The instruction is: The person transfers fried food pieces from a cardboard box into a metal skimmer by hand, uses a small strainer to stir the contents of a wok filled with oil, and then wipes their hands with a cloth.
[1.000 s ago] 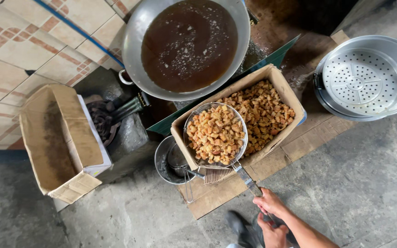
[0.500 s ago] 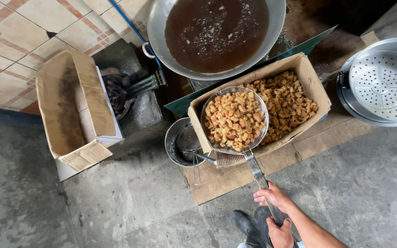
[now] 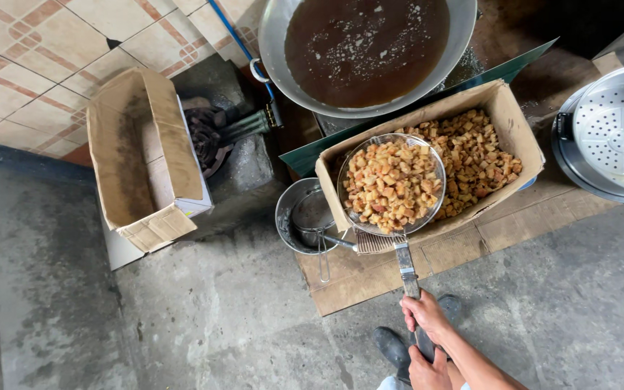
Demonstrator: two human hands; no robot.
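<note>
My right hand (image 3: 425,315) grips the long metal handle (image 3: 406,271) of a round wire strainer (image 3: 391,184). My left hand (image 3: 427,372) holds the handle's end just below it. The strainer is heaped with golden-brown fried pieces and hangs over the left end of an open cardboard box (image 3: 505,108). More of the same fried pieces (image 3: 479,155) fill that box. Behind the box stands a big metal wok (image 3: 276,43) of dark oil with crumbs floating in it.
A small metal pot (image 3: 292,217) with a ladle sits left of the box, on flattened cardboard (image 3: 370,282). An empty cardboard box (image 3: 139,152) and a gas burner (image 3: 207,137) are further left. A perforated steamer pot (image 3: 615,130) is at the right edge. My shoes (image 3: 391,347) are below.
The view has swung left, so everything sits further right in the frame. The strainer stays over the left end of the box, with both hands still on its handle.
</note>
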